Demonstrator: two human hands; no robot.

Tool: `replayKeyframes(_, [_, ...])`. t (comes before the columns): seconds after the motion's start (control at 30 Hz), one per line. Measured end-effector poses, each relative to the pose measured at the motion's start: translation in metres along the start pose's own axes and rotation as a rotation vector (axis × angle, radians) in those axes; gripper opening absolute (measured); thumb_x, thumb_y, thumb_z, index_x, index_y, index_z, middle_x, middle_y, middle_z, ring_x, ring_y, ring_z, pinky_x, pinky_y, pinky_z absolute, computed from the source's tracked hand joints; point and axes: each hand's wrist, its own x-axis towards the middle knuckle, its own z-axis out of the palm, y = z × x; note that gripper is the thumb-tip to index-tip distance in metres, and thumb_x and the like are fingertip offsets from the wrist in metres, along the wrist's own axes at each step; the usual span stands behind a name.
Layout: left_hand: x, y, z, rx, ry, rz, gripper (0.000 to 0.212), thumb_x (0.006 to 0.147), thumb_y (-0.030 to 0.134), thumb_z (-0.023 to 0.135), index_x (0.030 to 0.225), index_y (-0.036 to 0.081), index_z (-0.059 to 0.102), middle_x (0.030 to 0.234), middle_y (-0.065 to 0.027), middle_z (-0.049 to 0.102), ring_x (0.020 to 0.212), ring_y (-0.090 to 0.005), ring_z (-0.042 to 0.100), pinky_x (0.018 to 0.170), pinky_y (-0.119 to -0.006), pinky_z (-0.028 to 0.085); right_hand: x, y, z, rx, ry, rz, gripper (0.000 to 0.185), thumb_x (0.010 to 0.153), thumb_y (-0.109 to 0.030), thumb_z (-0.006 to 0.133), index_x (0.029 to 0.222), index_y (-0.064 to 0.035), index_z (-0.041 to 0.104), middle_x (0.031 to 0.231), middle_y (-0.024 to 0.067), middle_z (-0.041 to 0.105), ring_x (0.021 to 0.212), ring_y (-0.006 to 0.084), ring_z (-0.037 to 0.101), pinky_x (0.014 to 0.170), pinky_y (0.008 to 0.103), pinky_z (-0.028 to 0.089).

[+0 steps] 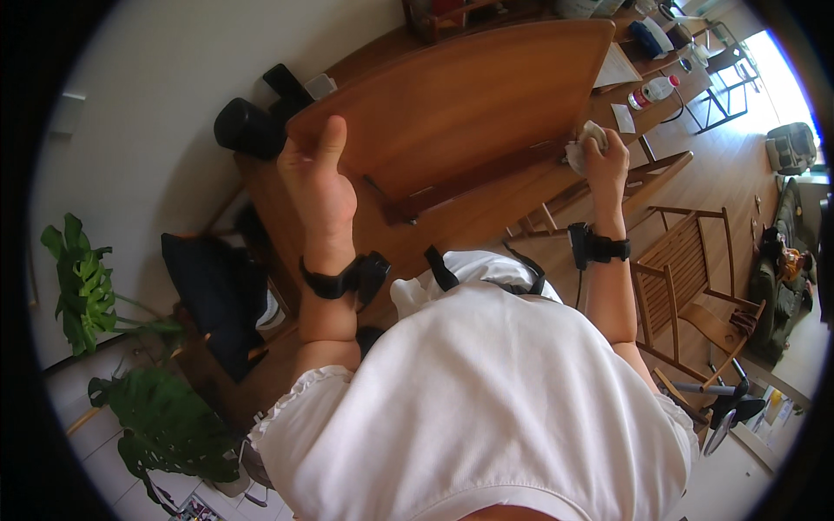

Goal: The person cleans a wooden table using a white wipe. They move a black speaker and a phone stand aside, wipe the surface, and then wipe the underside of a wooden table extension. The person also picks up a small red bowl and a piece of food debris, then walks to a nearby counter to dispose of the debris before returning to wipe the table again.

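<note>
A large brown wooden panel (469, 98) stands raised and tilted, joined by hinges along its lower edge to a wooden table (456, 228). At the panel's left edge is my left hand (322, 179), its thumb raised on the near side; the fingers are partly hidden behind the edge. My right hand (609, 159) grips a crumpled whitish cloth (576, 156) beside the panel's lower right corner. Both wrists wear black straps with small devices. A thin dark metal stay (376, 185) shows near the left end of the hinge line.
Left of the panel stands a black cylindrical object (244, 127). On the right are a plastic bottle (651, 92) with a red cap, papers (622, 118) and a wooden slatted chair (674, 277). A large-leaved potted plant (163, 423) is at the lower left.
</note>
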Motion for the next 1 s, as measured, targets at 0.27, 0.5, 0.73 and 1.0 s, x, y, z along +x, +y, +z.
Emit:
replayKeyframes(0.27, [-0.005, 0.007, 0.009, 0.107, 0.008, 0.039, 0.025, 0.087, 0.015, 0.076, 0.105, 0.001, 0.067, 0.104, -0.0035, 0.068, 0.096, -0.0125, 0.059, 0.092, -0.027, 0.044, -0.026, -0.031, 0.004, -0.14, -0.048, -0.571, 0.036, 0.082, 0.002, 0.053, 0.118, -0.0003, 0.054, 0.124, 0.0187, 0.055, 0.119, 0.0358, 0.049, 0.101, 0.0475, 0.038])
replayKeyframes(0.5, [-0.009, 0.012, 0.022, 0.072, -0.01, 0.046, 0.025, 0.086, 0.015, 0.077, 0.105, 0.001, 0.067, 0.104, -0.003, 0.068, 0.095, -0.0115, 0.058, 0.091, -0.026, 0.044, -0.082, -0.045, 0.055, -0.033, -0.363, -0.794, 0.048, 0.069, 0.005, 0.055, 0.115, -0.0014, 0.064, 0.121, 0.0172, 0.058, 0.118, 0.0387, 0.051, 0.102, 0.0473, 0.042])
replayKeyframes(0.73, [-0.011, 0.011, 0.019, 0.088, 0.031, 0.077, 0.022, 0.086, 0.015, 0.077, 0.103, 0.002, 0.069, 0.102, -0.0029, 0.068, 0.094, -0.0111, 0.059, 0.09, -0.027, 0.044, -0.116, -0.096, 0.065, -0.028, -0.6, -1.085, 0.046, 0.074, -0.009, 0.064, 0.12, -0.0123, 0.066, 0.123, 0.0054, 0.061, 0.122, 0.0231, 0.054, 0.114, 0.0487, 0.033])
replayKeyframes(1.0, [-0.007, 0.009, 0.008, 0.051, 0.031, 0.063, 0.025, 0.086, 0.015, 0.077, 0.105, 0.002, 0.067, 0.104, -0.0045, 0.068, 0.095, -0.0128, 0.06, 0.092, -0.028, 0.045, 0.001, -0.004, 0.011, -0.405, -0.283, -0.912, 0.048, 0.074, 0.006, 0.055, 0.118, -0.01, 0.066, 0.124, 0.0059, 0.062, 0.12, 0.0267, 0.057, 0.115, 0.0515, 0.029])
